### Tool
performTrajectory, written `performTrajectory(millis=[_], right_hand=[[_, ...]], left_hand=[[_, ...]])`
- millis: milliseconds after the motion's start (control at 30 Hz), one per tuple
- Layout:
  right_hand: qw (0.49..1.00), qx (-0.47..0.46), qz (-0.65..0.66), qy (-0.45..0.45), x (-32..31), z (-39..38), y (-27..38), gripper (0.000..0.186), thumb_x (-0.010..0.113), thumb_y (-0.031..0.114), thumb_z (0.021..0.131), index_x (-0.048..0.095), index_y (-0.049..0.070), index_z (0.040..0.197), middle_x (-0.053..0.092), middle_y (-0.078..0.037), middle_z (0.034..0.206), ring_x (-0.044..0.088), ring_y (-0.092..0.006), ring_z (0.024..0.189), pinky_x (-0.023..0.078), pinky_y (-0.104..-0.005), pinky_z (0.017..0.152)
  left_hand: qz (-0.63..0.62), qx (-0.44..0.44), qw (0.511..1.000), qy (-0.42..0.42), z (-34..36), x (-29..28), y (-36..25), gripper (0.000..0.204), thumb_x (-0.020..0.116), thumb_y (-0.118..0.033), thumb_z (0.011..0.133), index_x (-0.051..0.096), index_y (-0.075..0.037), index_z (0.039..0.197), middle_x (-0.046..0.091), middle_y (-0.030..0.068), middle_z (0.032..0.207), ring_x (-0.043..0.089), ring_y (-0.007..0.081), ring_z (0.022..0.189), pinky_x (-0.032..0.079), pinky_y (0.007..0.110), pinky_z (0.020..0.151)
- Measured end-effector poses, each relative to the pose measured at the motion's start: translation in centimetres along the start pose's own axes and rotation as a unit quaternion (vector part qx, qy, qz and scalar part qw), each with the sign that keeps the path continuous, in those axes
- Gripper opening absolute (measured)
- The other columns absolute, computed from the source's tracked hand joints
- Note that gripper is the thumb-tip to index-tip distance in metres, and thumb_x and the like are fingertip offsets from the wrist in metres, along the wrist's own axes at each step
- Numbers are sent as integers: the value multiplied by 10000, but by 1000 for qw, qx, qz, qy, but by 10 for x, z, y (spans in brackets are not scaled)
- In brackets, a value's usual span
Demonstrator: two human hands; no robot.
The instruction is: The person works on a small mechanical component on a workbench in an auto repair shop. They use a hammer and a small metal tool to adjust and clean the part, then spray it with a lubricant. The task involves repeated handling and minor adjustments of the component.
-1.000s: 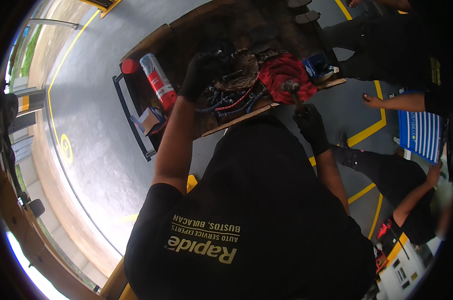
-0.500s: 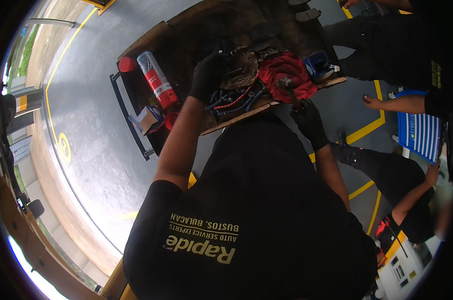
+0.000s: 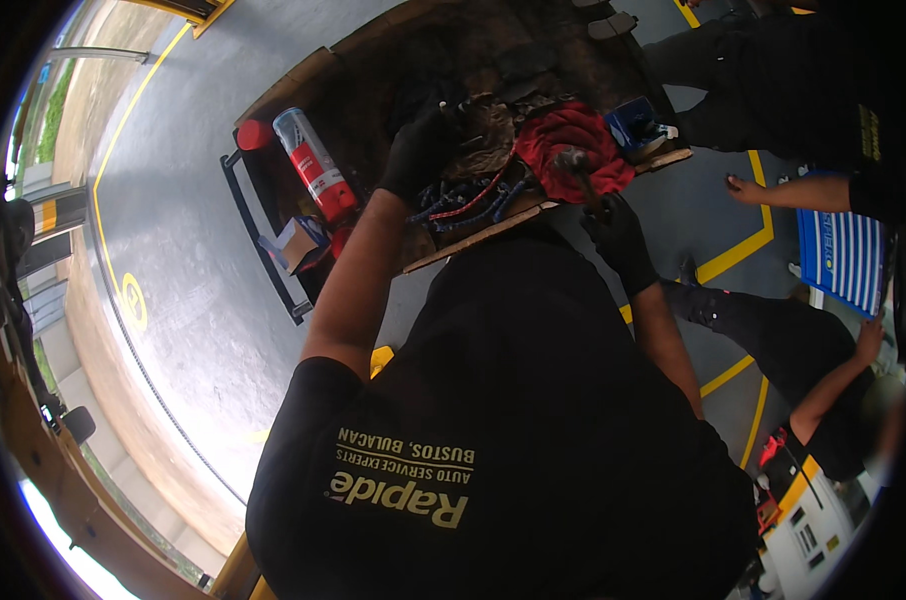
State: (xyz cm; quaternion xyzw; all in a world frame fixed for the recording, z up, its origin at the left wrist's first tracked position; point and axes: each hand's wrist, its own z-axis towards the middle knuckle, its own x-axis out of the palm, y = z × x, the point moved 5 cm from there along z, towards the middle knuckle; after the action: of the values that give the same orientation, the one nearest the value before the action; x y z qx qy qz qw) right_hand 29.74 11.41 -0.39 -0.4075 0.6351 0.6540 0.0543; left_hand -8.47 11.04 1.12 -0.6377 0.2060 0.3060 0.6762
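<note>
My right hand [image 3: 618,238], in a black glove, is closed round the handle of a hammer [image 3: 573,160]. The hammer's metal head is over a crumpled red cloth [image 3: 553,130] on the dark cart top [image 3: 373,60]. My left hand [image 3: 418,155], also black-gloved, is closed farther left over the same top, its fingers lost against dark material. A small bright tip shows by those fingers; what they hold cannot be made out. Brownish crumpled rags [image 3: 488,140] lie just right of it. Blue and red cords [image 3: 473,205] are bundled nearer to me.
A clear-and-red canister [image 3: 315,165], a red cap [image 3: 254,134] and an opened small box [image 3: 295,243] stand at the cart's left, beside its handle [image 3: 263,235]. A blue box [image 3: 633,125] sits right of the cloth. Co-workers stand at right near a blue-and-white striped panel [image 3: 841,255].
The hammer head has shifted very slightly over the red cloth. My left hand stays almost in place. At the right, a co-worker's arm and the striped panel have moved a little.
</note>
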Motion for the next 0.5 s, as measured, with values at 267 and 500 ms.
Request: performTrajectory(millis=[267,500], right_hand=[[992,-112,-65,-5,4,-2,2,224,762,156,947,634,-4,1039,590,-189,955,619,-407,870,491,-512,704],[930,-296,-218,-23,4,6,32,196,741,124,947,665,21,1094,608,-177,959,638,-383,879,514,-501,710]], left_hand=[[7,-6,1000,18,0,1,-2,205,740,-211,1014,714,-98,1183,785,173,1014,762,411,1005,600,463,808],[14,55,998,-2,-2,7,1,209,652,-235,1065,722,-117,1223,788,142,1005,784,362,913,620,447,769]])
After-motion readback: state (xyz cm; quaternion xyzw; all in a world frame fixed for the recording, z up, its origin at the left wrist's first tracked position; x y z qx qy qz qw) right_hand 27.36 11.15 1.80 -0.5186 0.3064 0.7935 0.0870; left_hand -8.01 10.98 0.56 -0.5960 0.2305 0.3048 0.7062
